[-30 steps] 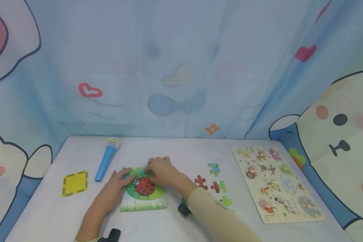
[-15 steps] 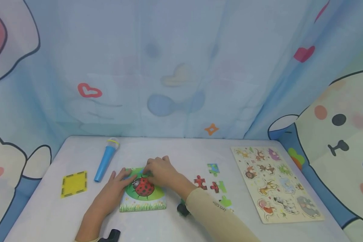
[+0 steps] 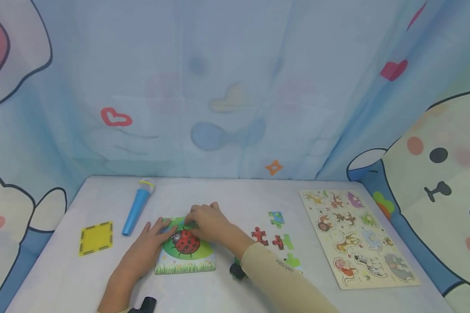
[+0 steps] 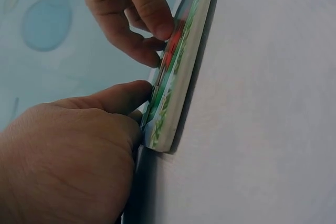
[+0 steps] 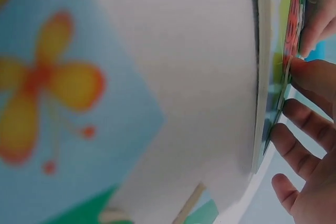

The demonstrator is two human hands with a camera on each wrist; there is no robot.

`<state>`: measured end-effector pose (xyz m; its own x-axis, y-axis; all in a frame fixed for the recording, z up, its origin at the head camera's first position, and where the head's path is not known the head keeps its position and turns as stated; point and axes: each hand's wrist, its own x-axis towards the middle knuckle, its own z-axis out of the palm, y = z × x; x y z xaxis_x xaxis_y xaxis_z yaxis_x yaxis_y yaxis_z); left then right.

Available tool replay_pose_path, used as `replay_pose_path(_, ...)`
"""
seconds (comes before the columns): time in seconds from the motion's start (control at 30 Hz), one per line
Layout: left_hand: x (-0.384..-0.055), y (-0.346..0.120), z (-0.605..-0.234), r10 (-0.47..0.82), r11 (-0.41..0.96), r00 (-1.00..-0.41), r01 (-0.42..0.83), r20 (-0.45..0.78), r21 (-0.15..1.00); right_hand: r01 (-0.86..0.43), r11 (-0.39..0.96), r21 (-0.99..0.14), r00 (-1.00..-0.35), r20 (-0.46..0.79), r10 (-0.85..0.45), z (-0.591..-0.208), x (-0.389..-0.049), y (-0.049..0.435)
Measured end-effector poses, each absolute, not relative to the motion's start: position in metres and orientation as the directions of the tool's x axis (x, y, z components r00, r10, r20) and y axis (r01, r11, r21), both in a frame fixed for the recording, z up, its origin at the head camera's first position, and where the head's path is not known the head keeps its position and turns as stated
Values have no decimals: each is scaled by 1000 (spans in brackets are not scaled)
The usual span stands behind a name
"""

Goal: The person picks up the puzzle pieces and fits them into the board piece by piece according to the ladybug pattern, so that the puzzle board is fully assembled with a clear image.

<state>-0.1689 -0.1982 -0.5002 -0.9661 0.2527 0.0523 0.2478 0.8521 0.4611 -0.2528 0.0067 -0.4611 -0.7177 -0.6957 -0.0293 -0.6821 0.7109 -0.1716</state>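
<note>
A square ladybug puzzle board (image 3: pixel 186 266) lies flat on the table in front of the person. The left hand (image 3: pixel 142 245) rests at its left side, fingers fairly straight and fingertips on its upper left part. At the upper right part of the board, the right hand (image 3: pixel 209 222) presses its fingertips down, fingers bent in the head view. In the right wrist view the fingertips of the right hand (image 5: pixel 315 124) touch the board's face (image 5: pixel 278 66), thumb apart from the other fingers. Part of the board's upper right is hidden under this hand.
Loose puzzle pieces lie to the right, among them a red piece (image 3: pixel 260 235) and a blue-green piece (image 3: pixel 276 218). Farther right is an animal peg puzzle (image 3: pixel 360 243). A blue toy microphone (image 3: pixel 136 211) and a yellow square (image 3: pixel 96 238) lie to the left.
The whole head view has shifted very slightly. Both hands stay at the puzzle board, with only a tiny movement of the right fingers.
</note>
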Motion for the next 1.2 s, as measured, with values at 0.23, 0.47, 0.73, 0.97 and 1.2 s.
replay_pose_path(0.23,-167,-195,-500,249,863,-967,247,55,441,-651,712,-263,-712,-115,-693,-454,-254,12)
replay_pose_path(0.47,-167,-195,-501,249,861,-964,266,97,433,-626,682,-378,-691,-138,-710,-441,-260,33)
replay_pose_path(0.73,-169,-196,-502,267,856,-955,298,131,423,-537,678,-502,-768,-43,-639,-426,-270,85)
replay_pose_path(0.97,-170,-197,-502,269,849,-952,305,144,432,-481,710,-515,-839,35,-543,-422,-277,133)
replay_pose_path(1.2,-168,-197,-500,249,840,-961,276,120,467,-402,756,-517,-890,28,-454,-435,-281,172)
